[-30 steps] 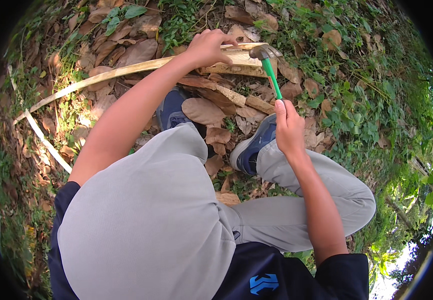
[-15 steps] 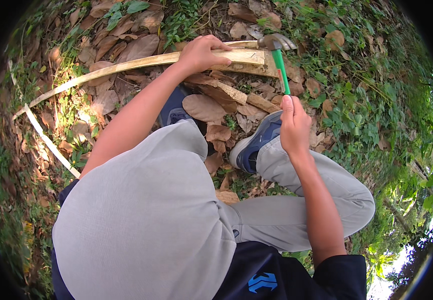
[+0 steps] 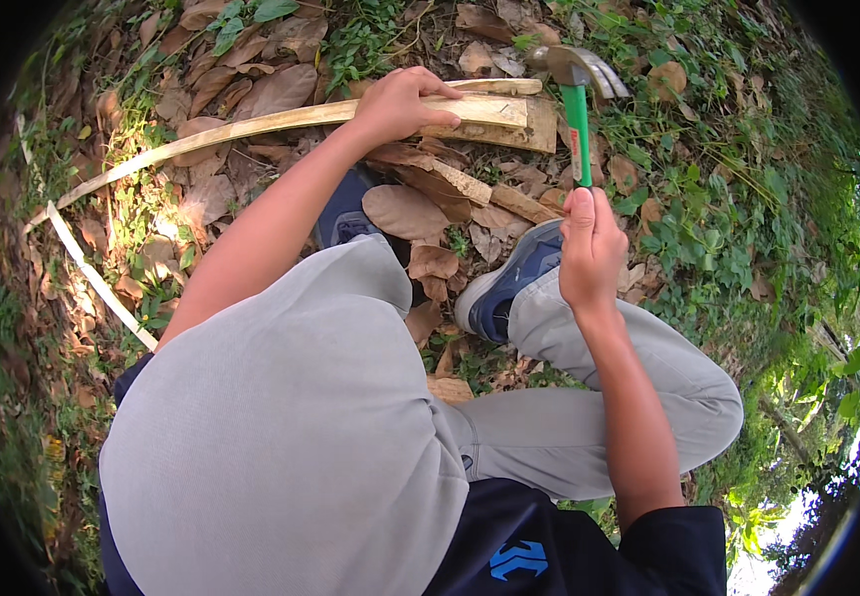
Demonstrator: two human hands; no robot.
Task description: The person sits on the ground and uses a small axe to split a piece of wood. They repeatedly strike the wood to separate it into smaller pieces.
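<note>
At twelve o'clock, the left hand (image 3: 402,104) grips wood (image 3: 491,111), maybe to steady it; the right hand (image 3: 592,238) grips a hammer (image 3: 577,124).

Dry brown leaves (image 3: 284,92) scattered about; leafy green plants (image 3: 713,194) at right; green clump (image 3: 355,48) near top.

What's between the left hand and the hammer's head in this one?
In the head view, the ends of the pale wooden strips and some dry leaves.

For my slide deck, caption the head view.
Left hand holds a pale wooden strip while the right hand grips a green-handled claw hammer, dry leaves around.
</note>
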